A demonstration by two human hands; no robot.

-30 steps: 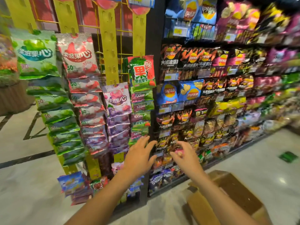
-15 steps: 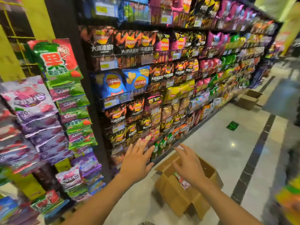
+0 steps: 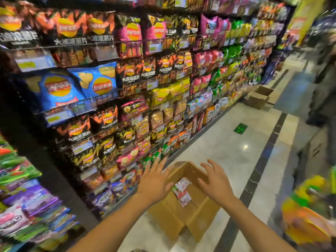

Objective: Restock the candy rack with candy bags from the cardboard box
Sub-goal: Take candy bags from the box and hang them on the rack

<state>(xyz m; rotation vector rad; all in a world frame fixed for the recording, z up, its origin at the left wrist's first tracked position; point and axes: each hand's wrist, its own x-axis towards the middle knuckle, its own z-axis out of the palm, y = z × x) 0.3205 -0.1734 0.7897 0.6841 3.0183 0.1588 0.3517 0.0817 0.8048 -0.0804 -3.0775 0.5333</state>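
left hand [image 3: 154, 182]: fingers spread, holding nothing | right hand [image 3: 215, 184]: fingers spread, empty | both above open cardboard box [image 3: 181, 215] on floor | candy bags [image 3: 181, 191] inside

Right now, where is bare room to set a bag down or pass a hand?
Free: pale glossy floor between the open brown cardboard box and the dark floor stripe. Crowded: the packed black wire snack shelves.

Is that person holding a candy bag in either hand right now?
No, the left hand and the right hand are both open and empty over the cardboard box, where the candy bags lie.
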